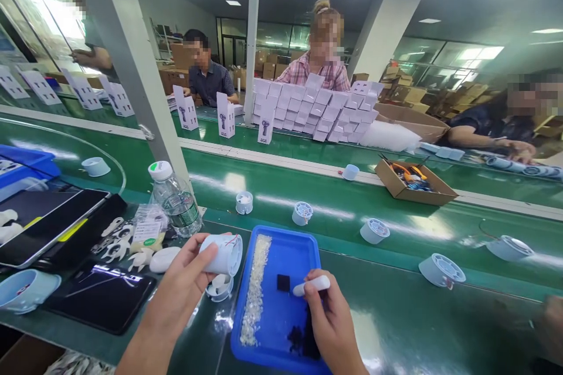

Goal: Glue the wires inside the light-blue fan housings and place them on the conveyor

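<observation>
Everything below was placed against the blue tray (pixel 308 249) that sat on the green bench in front of the person.

Far to the left of the tray lay a dark tablet (pixel 48 222) and, nearer, a black phone (pixel 101 296) with a lit screen. Between these and the tray stood a clear water bottle (pixel 176 202) with a white cap, a small plastic bag (pixel 147 231) and a scatter of white plastic parts (pixel 116 243).

Just left of the tray's near-left corner, the left hand (pixel 182 287) was raised above the bench. Its thumb and fingers were curled round a pale blue cylindrical housing (pixel 222 254), held on its side with thin red wires showing at its open end. A second round white part (pixel 220 287) lay on the bench directly beneath it, touching the tray's left wall.

Inside the tray, a strip of small whitish pieces (pixel 255 290) ran along the left side, and a small black square (pixel 283 282) lay near the middle.

Over the tray's right half, the right hand (pixel 329 319) was closed in a pinch on a small white stick-like tool (pixel 311 286), its tip pointing towards the black square. More dark bits (pixel 301 337) lay in the tray just below that hand.

Beyond the tray, on the green conveyor belt (pixel 396 210), several similar pale blue housings (pixel 373 230) stood well apart, and an open cardboard box (pixel 413 181) sat further to the right.
</observation>
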`<state>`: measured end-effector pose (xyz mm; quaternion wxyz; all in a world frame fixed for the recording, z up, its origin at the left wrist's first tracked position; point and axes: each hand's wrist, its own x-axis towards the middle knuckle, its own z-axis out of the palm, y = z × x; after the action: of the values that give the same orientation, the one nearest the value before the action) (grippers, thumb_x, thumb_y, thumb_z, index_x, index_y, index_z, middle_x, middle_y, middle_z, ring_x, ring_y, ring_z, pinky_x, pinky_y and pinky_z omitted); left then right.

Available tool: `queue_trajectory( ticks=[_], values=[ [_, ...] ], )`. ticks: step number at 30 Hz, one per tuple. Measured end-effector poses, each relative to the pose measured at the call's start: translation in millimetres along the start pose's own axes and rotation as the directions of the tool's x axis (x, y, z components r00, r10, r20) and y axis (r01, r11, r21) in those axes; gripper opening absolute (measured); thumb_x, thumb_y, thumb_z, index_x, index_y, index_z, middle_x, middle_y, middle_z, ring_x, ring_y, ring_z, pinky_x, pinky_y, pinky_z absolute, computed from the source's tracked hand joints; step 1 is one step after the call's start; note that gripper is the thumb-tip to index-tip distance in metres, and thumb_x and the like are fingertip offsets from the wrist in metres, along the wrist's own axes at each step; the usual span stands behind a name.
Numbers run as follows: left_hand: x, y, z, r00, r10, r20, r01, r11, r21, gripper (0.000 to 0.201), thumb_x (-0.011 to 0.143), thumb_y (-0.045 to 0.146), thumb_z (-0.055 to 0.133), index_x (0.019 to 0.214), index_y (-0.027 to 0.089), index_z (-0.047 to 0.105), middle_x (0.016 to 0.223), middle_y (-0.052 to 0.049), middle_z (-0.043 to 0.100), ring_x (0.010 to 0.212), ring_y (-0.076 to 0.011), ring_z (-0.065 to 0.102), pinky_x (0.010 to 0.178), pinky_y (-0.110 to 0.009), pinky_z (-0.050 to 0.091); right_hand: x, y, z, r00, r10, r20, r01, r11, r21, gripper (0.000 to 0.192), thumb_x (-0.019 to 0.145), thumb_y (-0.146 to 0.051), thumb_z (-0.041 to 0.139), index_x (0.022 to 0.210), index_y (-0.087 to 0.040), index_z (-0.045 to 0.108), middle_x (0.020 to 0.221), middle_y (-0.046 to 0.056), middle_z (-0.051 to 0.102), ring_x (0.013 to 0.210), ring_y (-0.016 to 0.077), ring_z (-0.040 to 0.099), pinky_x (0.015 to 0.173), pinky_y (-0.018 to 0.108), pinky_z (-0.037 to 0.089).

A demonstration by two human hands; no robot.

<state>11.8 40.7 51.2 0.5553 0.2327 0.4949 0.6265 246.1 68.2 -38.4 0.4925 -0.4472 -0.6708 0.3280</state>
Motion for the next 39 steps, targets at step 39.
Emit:
queue_trajectory(
  ticks=[39],
  values=[
    [-7, -2, 9.1, 0.988, 0.007, -0.154, -0.012, 0.999, -0.035, 0.025, 0.065, 0.031, 0.079, 0.083, 0.024, 0.063, 0.082, 0.0, 0.068, 0.074, -0.0169, 0.064, 0.06, -0.023, 0.053, -9, 12, -1, 0.985, 0.041, 0.166, -0.03, 0.997, -0.065, 0.02, 0.098, -0.036, 0.034, 0.092, -0.024, 0.048, 0.076, -0.001, 0.055, 0.066, 0.0139, 0.053, 0.062, 0.023, 0.046]
  ],
)
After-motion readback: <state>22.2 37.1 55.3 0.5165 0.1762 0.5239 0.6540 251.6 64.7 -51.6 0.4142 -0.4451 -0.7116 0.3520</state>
